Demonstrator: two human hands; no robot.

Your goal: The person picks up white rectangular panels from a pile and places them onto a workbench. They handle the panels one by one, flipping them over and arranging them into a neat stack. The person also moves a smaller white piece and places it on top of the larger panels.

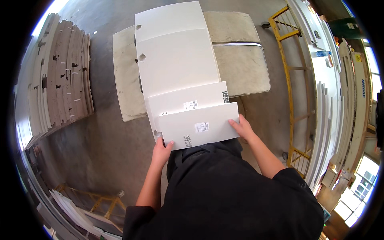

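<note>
I hold a small white rectangular panel (pixel 200 126) with a sticker label flat in front of my chest. My left hand (pixel 161 151) grips its near left corner. My right hand (pixel 241 126) grips its right edge. The panel lies over the near end of a stack of white panels (pixel 176 60). Just under it is a second small labelled panel (pixel 184 102), and the larger panels beyond have round holes near their left edges.
The stack rests on a low beige padded platform (pixel 240 68) on the grey concrete floor. Brown boards (pixel 66 76) lean stacked at left. A yellow metal rack (pixel 294 92) and upright white panels (pixel 332 92) stand at right. More white panels lie at lower left (pixel 76 208).
</note>
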